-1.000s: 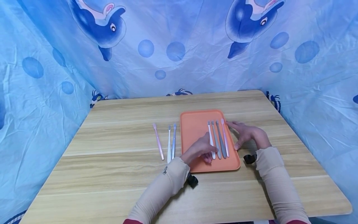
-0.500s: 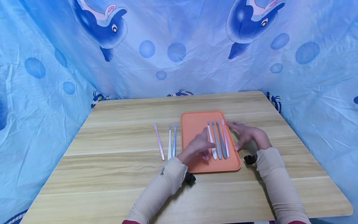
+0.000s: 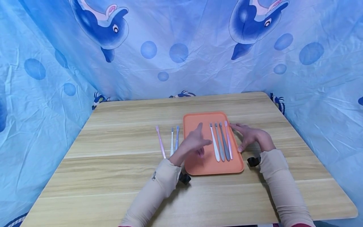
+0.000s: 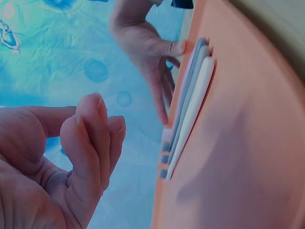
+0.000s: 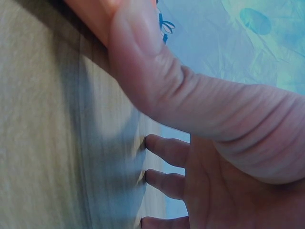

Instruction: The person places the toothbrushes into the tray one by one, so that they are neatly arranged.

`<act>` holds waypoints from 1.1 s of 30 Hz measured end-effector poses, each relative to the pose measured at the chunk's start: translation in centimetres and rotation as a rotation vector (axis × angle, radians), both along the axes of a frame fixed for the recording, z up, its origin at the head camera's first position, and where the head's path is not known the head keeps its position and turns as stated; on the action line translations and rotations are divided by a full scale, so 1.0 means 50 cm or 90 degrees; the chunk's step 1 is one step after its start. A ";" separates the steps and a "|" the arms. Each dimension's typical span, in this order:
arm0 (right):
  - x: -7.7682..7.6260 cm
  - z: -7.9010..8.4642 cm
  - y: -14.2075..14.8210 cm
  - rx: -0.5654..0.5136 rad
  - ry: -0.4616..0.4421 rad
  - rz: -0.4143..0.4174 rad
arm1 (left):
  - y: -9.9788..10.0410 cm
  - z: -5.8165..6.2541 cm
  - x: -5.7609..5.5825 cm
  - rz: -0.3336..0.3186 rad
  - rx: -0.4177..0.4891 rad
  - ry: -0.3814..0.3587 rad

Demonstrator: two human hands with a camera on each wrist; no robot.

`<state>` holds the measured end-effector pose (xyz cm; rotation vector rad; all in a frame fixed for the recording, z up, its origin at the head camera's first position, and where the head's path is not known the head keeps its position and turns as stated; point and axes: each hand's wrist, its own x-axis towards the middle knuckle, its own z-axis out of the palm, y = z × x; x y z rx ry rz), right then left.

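Note:
My left hand (image 3: 194, 140) hovers over the left part of an orange tray (image 3: 195, 168), its index finger extended and nothing held. In the left wrist view the fingers (image 4: 97, 143) of that hand are bent and empty, apart from the toothbrushes. Side by side on the tray's right half lie a white toothbrush (image 3: 214, 143), a grey toothbrush (image 3: 220, 143), a dark grey toothbrush (image 3: 225, 143) and a pink toothbrush (image 3: 229, 142). My right hand (image 3: 250, 136) is at the tray's right rim, thumb and index fingertip against it. Its other fingertips (image 5: 159, 145) rest on the table.
Left of the tray, a pink toothbrush (image 3: 160, 142), a white toothbrush (image 3: 171, 142) and a blue toothbrush (image 3: 177, 138) lie on the wooden table (image 3: 113, 151). My left forearm hides their lower ends. A blue dolphin-print curtain (image 3: 198, 72) surrounds the back and sides.
My left hand has moved left, away from the white toothbrush on the tray, which has shifted slightly in angle. My right hand has stayed at the tray's rim.

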<state>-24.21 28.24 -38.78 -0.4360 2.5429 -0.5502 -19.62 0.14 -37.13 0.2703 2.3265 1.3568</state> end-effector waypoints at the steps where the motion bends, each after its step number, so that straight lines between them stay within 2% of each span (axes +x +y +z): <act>1: 0.000 0.000 0.001 -0.002 -0.001 -0.001 | -0.008 0.001 0.000 0.003 0.005 0.000; 8: -0.002 -0.002 0.000 0.006 0.002 0.003 | -0.071 0.006 -0.010 0.017 0.028 -0.026; 16: -0.006 0.001 0.001 0.008 -0.009 0.001 | -0.134 0.004 -0.025 0.039 0.010 -0.034; 22: -0.008 0.000 0.000 0.002 -0.009 0.010 | -0.169 -0.002 -0.025 0.075 0.012 -0.033; 33: -0.003 -0.003 0.002 0.003 -0.005 0.000 | -0.222 -0.014 -0.022 0.095 -0.016 -0.032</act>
